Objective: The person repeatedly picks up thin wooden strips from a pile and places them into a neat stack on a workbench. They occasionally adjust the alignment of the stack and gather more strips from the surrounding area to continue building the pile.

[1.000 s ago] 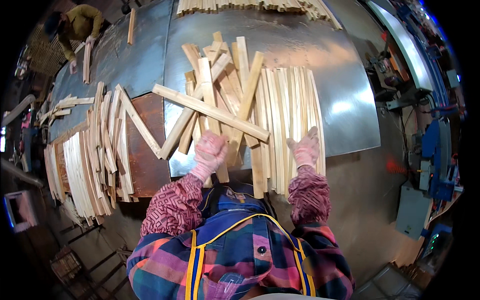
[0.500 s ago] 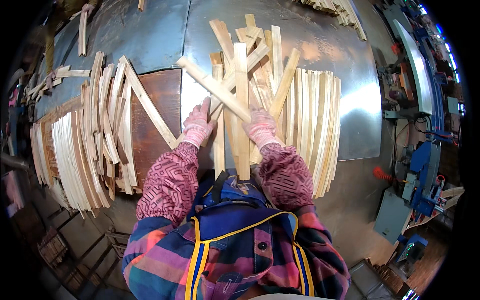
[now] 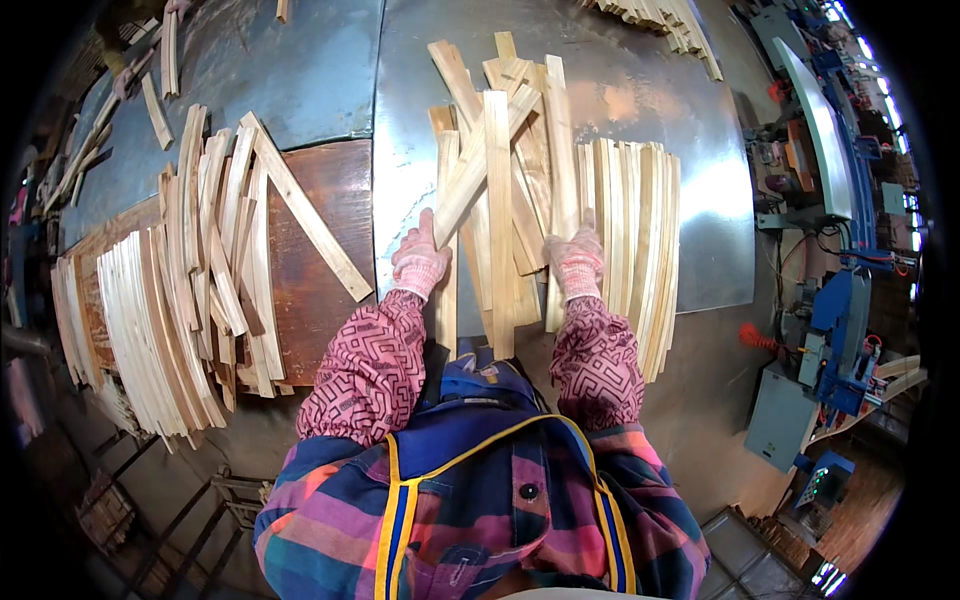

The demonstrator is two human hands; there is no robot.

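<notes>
Wooden slats, pale and thin, lie in a loose crossed pile [image 3: 500, 190] on the metal tabletop [image 3: 690, 160], and both hands press against this pile from its two sides. The left hand [image 3: 420, 262], in a pink knitted glove, lies flat with fingers stretched along the left edge of the slats. The right hand [image 3: 577, 262], also gloved, rests with fingers spread on the right edge, near a long slat that points toward the body. Neither hand closes around a slat; both are open and pushing.

To do this squaring well, I judge that both palms should push inward with equal force, so that the crossed pieces on top turn parallel and do not slide over each other. The tilted slat [image 3: 478, 165] on top may need lifting first, because it bridges the others.

Just right of the right hand stands a neat row of curved slats on edge [image 3: 640, 240]. On the left, over a brown wooden board [image 3: 320, 200], lies another untidy heap of slats [image 3: 200, 270]. Blue machines [image 3: 840, 300] stand at the far right.
</notes>
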